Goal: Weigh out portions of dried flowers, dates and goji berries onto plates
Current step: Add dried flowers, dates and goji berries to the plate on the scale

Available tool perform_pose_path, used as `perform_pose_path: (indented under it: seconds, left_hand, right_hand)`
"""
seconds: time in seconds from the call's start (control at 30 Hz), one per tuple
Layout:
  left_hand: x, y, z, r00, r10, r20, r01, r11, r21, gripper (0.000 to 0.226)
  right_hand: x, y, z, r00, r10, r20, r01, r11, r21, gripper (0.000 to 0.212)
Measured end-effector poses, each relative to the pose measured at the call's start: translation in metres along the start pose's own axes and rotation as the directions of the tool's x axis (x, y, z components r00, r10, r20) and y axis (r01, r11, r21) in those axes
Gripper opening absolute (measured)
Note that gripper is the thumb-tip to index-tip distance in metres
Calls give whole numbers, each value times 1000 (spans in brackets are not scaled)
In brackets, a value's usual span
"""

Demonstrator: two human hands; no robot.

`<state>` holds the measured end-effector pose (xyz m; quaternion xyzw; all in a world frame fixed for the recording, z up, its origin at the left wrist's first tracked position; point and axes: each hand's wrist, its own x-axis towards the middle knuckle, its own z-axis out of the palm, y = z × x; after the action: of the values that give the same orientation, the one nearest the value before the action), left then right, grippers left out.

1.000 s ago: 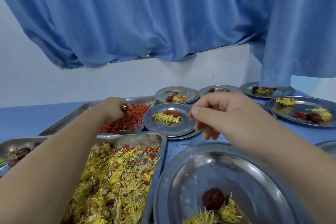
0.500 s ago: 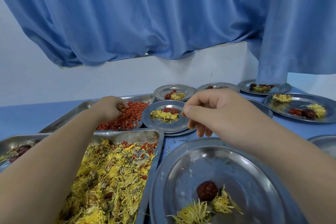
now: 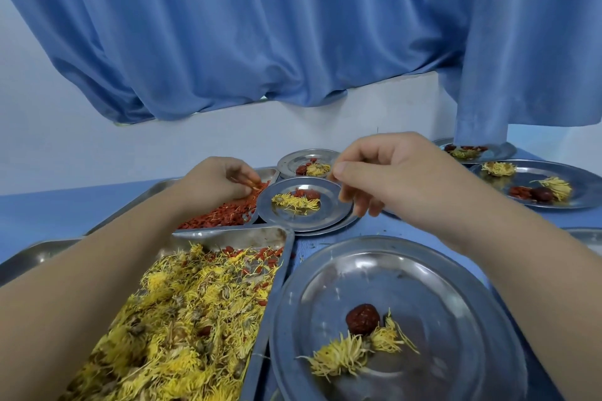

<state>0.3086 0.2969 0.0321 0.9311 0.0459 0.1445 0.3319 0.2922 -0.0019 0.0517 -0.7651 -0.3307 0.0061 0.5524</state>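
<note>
The left grip (image 3: 221,181) is lowered into the berries (image 3: 221,216) heaped in the far tray (image 3: 146,202), close to that tray's right end. Its fingers are curled down and drawn together with the thumb on a few berries, which are seen between the fingertips. The right grip (image 3: 391,179) is held above the counter (image 3: 39,212), just over the right rim of the small plate (image 3: 325,220). Its thumb is laid against the forefinger and the other fingers are curled downward, but whether anything is pinched there cannot be told. The small plate is stacked on another like it, and a yellow flower and a small red heap are laid on it. The near tray (image 3: 228,233) is filled with flowers (image 3: 182,319), with loose berries scattered at its far end, and it is crossed by the left forearm. Just beside it, to the right, the near plate (image 3: 439,286) is set under the right forearm. On this plate a date (image 3: 362,318) is placed touching two flowers. Filled portions are also seen on the far plate (image 3: 293,163) behind the small one and on the right plate (image 3: 580,185). A blue curtain (image 3: 260,42) is hung behind the counter.
</note>
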Motion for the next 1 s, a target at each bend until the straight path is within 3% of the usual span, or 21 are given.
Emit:
perform_pose_path:
  seconds: [0.23,0.5,0.63,0.8,1.0]
  left_hand:
    - [-56,85,35,955,181,233,-120,960,-252,20]
    - [-94,126,76,905,250,345,-213,967,-143,26]
    - [-100,130,84,937,198,289,-158,975,-156,29]
    - [-107,138,91,946,205,252,-196,979,-59,10]
    - [-115,144,87,972,75,224,-37,985,-171,11]
  right_hand:
    - [-6,-16,-16,995,-73,-64,76,996,38,13]
    - [-21,-35,-46,991,-128,-39,123,986,-112,13]
    - [-29,-39,-64,995,-89,51,98,971,-220,14]
    - [-41,-39,-80,964,115,241,-13,922,-387,16]
    - [-49,-42,-88,958,173,229,-57,896,-441,17]
